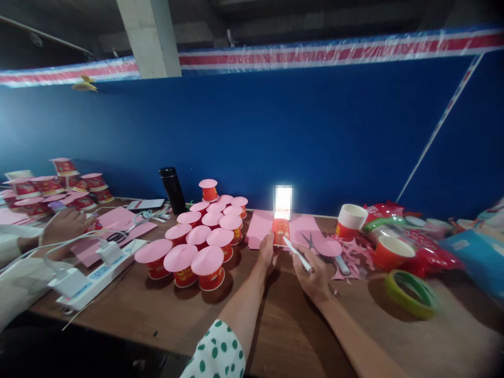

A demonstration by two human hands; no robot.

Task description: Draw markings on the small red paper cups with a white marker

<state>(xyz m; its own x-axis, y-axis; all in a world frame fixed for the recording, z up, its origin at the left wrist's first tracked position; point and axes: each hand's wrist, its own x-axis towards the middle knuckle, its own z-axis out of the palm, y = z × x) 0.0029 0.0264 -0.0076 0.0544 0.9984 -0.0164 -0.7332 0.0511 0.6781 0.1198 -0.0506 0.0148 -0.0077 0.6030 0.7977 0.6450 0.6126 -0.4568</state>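
Craft workshop, blue partition (275,126), pillar (148,39), scissors (310,243)

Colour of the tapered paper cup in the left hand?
Orange-red paper cup with yellowish print, in the left hand; best seen in the head view.

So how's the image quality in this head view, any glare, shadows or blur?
Head view: a pixelated white rectangle is blown out just above the red cup in the left hand; head view: shadows darken the table beneath the front pink-topped cups; head view: the blue bag at far right looks blurred and stretched.
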